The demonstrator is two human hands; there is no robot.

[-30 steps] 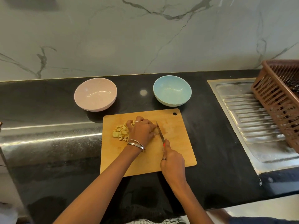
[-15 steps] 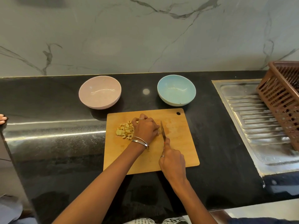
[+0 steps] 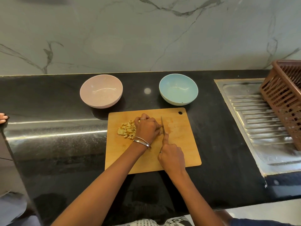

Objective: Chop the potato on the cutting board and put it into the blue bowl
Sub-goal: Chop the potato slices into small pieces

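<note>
Pale yellow diced potato pieces point(image 3: 126, 130) heaped left-centre on the rectangular wooden cutting board point(image 3: 179, 144); left hand point(image 3: 149, 130) curled, apparently pinning an unseen remnant; steel knife point(image 3: 162, 125), gripped by right hand point(image 3: 172, 156), just right of those fingers; round blue bowl point(image 3: 178, 89) beyond, empty.

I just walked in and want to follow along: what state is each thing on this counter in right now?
Cutting board: flat on the counter, in use.
Potato pieces: chopped, piled on the board.
Knife: blade down at the board.
Left hand: curled beside the blade, what it holds is hidden.
Right hand: gripping the knife.
Blue bowl: upright, no potato inside.
Pink bowl: upright, empty.
Brown basket: tilted on the drainboard.
</note>
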